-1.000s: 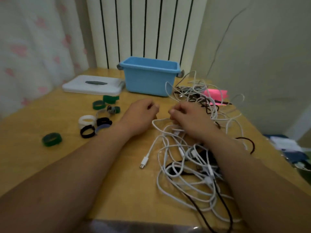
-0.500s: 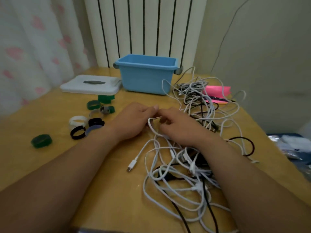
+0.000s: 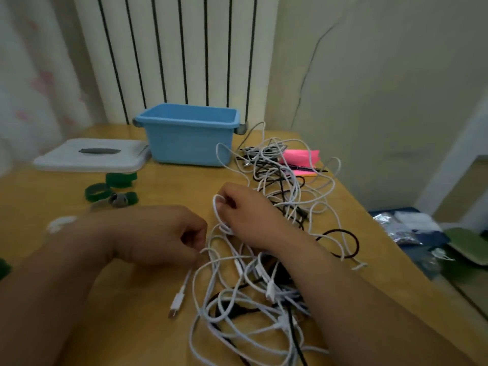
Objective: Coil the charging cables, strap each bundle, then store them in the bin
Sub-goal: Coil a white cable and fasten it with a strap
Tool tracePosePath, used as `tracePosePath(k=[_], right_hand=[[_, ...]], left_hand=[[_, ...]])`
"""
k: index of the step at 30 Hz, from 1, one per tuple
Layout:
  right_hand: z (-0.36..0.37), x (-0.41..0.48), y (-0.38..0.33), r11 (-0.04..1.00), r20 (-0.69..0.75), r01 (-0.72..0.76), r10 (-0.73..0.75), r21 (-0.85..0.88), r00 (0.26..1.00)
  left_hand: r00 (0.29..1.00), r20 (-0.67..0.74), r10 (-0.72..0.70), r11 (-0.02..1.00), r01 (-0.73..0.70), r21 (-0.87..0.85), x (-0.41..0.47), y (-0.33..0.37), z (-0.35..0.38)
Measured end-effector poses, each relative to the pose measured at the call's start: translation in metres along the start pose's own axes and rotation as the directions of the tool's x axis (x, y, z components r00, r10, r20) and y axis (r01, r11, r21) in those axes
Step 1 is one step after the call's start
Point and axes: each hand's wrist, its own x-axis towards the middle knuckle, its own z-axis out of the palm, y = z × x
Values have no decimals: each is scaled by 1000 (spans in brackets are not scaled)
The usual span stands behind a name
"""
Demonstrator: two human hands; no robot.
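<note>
The first coil is only being started, with nothing strapped or binned. The right hand (image 3: 250, 217) has its fingers (image 3: 229, 198) curled, pinching a small loop of one white cable (image 3: 215, 215). The left hand (image 3: 158, 233), just beside it and nearer the person, is closed into a loose fist and seems to nip the same cable lower down. From those fingers (image 3: 195, 233) the free end drops to its plug (image 3: 176, 303) on the desk (image 3: 118, 326). The rest of that cable runs under the right wrist into the tangled pile (image 3: 277, 186). The next move probably calls for drawing slack out of the pile without dragging the other cables along, then laying even turns onto the loop. The green straps (image 3: 96, 191) lie beyond the left fingers, and the blue bin (image 3: 184, 143) stands well beyond both hands. The left fingertips are tucked out of sight, so that pinch is a judgement. The bin's inside is hidden, and the pile's near edge is cut off.
</note>
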Motion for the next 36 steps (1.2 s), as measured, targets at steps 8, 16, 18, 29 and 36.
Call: tracePosePath(k=[8,16,18,29,36], right_hand=[[-21,3,-12,901,-72,-183,229,393,971],[-74,31,-61,941,-246,-253,306,224,920],[-67,33,-63,967,-273,-251,250,33,929],[-23,6,-64,980,-257,25,28,200,966],[-34,13,-40,980,-395,-119,174,159,902]], left_hand=[[855,-510,-89,892,-160,-423,-1,5,-2],[602,-663,-446,451,-489,-747,3,-13,-13],[607,-611,-508,420,-444,-791,11,-20,-11],[584,-503,-637,-180,-747,-639,27,-39,-14],[529,-585,-615,-133,-801,-584,21,-33,-14]])
